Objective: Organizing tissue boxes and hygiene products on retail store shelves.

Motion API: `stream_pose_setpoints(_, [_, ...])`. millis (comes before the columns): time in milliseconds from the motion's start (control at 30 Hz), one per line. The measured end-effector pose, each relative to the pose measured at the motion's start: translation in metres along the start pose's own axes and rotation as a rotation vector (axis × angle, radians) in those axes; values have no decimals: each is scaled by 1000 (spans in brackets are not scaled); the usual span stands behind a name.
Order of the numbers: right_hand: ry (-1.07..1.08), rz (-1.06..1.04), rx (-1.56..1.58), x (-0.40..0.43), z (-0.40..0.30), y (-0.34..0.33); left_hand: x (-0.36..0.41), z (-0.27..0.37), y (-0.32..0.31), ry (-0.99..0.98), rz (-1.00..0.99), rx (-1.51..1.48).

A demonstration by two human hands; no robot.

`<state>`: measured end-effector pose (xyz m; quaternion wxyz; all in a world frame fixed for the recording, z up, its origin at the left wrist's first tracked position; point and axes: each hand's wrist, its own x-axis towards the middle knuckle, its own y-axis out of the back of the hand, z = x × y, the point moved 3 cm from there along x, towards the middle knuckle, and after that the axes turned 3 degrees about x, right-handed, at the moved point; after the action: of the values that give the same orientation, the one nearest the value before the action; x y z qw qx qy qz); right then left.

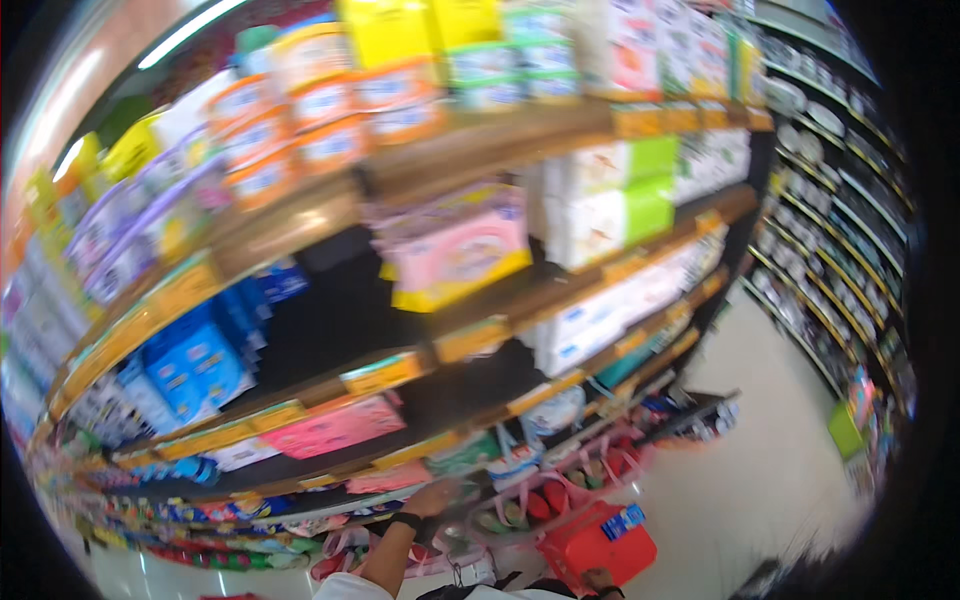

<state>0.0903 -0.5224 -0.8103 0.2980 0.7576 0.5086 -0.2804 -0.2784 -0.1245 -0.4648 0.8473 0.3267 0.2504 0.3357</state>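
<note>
My left hand (436, 498), with a dark band at its wrist, reaches to the front of the low shelves, close to a salmon-pink pack (388, 478) and a green pack (463, 454). Its fingers are blurred, so whether it grips anything is unclear. At the bottom edge, my right hand (598, 579) is at the near side of a red plastic basket (574, 536); its fingers are partly hidden. A small blue packet (623, 522) lies on the basket's far right part.
Tall shelves with wooden edges (480, 161) hold pink packs (465, 251), blue packs (196, 367) and orange-lidded tubs (259, 135). Clear bags of slippers (555, 499) stand low along the shelf foot. Pale floor (765, 390) runs to another shelf unit (832, 202) and a green bin (846, 431) at right.
</note>
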Motion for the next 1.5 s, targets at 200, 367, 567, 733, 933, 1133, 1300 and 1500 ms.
stream_pose_setpoints(200, [-338,-277,250,-12,-74,-60,-88,1,55,143,191,-386])
stream_pose_setpoints(367, [167,-266,212,-17,-205,-109,-142,-53,70,268,498,-444])
stream_pose_setpoints(567, [886,50,84,-69,-344,-166,-175,-4,147,54,877,-439])
stream_pose_setpoints(733, [1384,253,-14,-185,-477,-215,-209,84,234,-99,1197,-191])
stream_pose_setpoints(933, [1681,162,-13,-295,-585,-248,-214,136,291,-296,1518,80])
stream_pose_setpoints(1133, [2014,-113,-30,-381,-667,-288,-205,145,322,-248,1629,138])
stream_pose_setpoints(1300, [2122,-223,-62,-424,-712,-316,-196,138,333,-202,1742,234])
stream_pose_setpoints(1500, [1500,-775,266,-427,-773,-353,-178,134,339,-110,1787,453])
